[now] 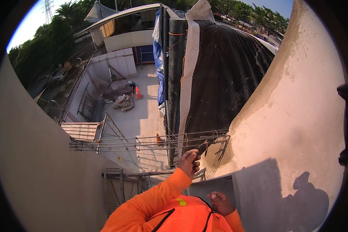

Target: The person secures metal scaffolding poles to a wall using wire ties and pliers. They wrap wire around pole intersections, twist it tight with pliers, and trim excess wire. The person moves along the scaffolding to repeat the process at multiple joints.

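My left hand reaches forward, its fingers wrapped round a slim dark-handled tool. The tool's far end meets the right part of a rebar cage, by a small reddish-brown bit; its exact kind is too small to tell. Long thin bars with square stirrups make up the cage, which spans the gap between two curved plaster walls. Low in front of my orange vest, my right hand has its fingers curled in. What it holds, if anything, is hidden.
The right plaster wall and left wall close in on both sides. Below are scaffold bars, a plank platform and a yard with traffic cones. Black sheeting drapes a structure ahead.
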### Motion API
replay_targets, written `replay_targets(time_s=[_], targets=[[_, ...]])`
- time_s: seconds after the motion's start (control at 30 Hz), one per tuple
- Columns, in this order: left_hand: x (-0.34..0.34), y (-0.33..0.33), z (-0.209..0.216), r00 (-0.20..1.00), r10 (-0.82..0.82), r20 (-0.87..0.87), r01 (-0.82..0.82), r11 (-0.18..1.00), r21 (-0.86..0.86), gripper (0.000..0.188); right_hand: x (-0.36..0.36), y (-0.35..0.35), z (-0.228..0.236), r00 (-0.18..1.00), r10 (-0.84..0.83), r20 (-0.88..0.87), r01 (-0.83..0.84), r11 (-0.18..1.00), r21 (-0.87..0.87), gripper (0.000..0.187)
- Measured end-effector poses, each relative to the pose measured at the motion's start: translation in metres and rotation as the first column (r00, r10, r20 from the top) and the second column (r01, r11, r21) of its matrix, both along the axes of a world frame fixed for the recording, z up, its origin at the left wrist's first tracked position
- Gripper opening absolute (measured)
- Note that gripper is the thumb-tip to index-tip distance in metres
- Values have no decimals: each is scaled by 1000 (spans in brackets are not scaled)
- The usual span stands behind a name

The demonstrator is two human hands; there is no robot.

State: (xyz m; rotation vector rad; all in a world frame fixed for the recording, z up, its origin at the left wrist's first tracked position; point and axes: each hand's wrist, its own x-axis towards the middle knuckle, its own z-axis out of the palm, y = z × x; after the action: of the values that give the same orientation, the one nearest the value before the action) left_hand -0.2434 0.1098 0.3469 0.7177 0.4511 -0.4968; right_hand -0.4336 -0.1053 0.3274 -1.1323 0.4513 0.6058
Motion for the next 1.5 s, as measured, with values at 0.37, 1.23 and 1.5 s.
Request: replay_targets(time_s=[0.37,1.23,1.5], targets=[[22,64,76,616,576,538,-674,738,-17,20,99,14,13,854,234,464,-15,904,-428,26],[104,96,63,594,679,432,-767,640,49,23,-24,-122,-19,826,449,341,-459,887,-56,8],[129,104,56,606,660,445,-784,590,193,37,-34,-125,-24,949,-166,269,95,962,258,13]])
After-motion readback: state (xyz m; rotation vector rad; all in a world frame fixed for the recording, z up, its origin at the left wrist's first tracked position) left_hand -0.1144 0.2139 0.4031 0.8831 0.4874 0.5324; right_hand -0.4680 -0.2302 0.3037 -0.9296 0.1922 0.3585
